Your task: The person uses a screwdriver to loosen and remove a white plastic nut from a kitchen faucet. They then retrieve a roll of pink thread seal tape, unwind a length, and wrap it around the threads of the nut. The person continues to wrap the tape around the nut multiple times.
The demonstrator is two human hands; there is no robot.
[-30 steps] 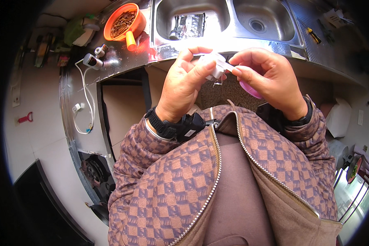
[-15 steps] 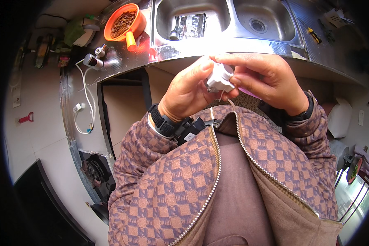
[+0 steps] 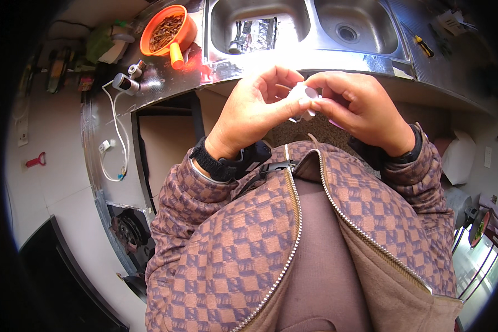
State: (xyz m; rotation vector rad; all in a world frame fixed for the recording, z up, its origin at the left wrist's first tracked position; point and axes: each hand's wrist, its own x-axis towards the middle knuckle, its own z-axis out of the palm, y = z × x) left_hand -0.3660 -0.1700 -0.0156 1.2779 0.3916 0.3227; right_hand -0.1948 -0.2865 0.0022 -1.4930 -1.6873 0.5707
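Between both hands, in front of the sink's near edge, I hold a small white plastic fitting [image 3: 310,93] with a round, greyish face. My left hand [image 3: 260,102] pinches it from the left, thumb across its lower side and forefinger arched over the top. From the right, the thumb and forefinger of my right hand [image 3: 362,105] grip its other side. My fingers cover much of the fitting, so its exact kind is unclear. A bit of pink [image 3: 336,124] shows beneath my right fingers.
Behind my hands lies a double steel sink [image 3: 312,57], with a dark and silvery packet [image 3: 254,35] in its left basin. An orange long-handled scoop [image 3: 176,54] of brown pieces sits to the left. Near it are a grey cylinder with white cable [image 3: 125,84] and, far right, a yellow-handled screwdriver [image 3: 424,46].
My left hand has rolled over, its back and thumb now facing up. The white fitting has turned, its round face now upward, and its metal tip is out of sight.
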